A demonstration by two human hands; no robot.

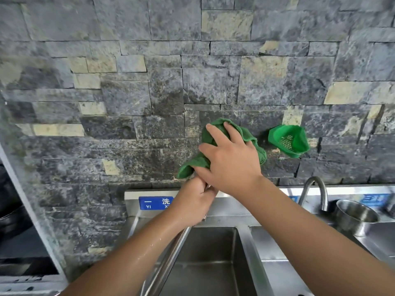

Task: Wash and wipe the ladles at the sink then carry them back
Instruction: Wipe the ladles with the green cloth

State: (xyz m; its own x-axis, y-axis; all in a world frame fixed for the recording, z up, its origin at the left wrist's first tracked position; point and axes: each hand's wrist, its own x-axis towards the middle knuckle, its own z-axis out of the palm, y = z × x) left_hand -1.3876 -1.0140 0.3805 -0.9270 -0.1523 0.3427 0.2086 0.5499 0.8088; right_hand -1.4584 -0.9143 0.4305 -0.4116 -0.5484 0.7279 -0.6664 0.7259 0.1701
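My left hand (195, 201) grips the upper end of a steel ladle, whose long handle (165, 259) slants down past the sink's left rim to the frame's bottom edge. Above it, my right hand (229, 161) holds a green cloth (193, 165) bunched over the ladle's top end. The cloth and my fingers hide the ladle's bowl. Both hands are raised in front of the stone wall, above the back edge of the steel sink (245, 248). Water drops cling to my left forearm.
A curved faucet (316, 189) rises at the right, with a steel pot (355, 216) beside it in the right basin. A green plastic strainer (288, 141) hangs on the stone wall. A blue label (154, 202) is on the sink's backsplash. A dark stove area lies far left.
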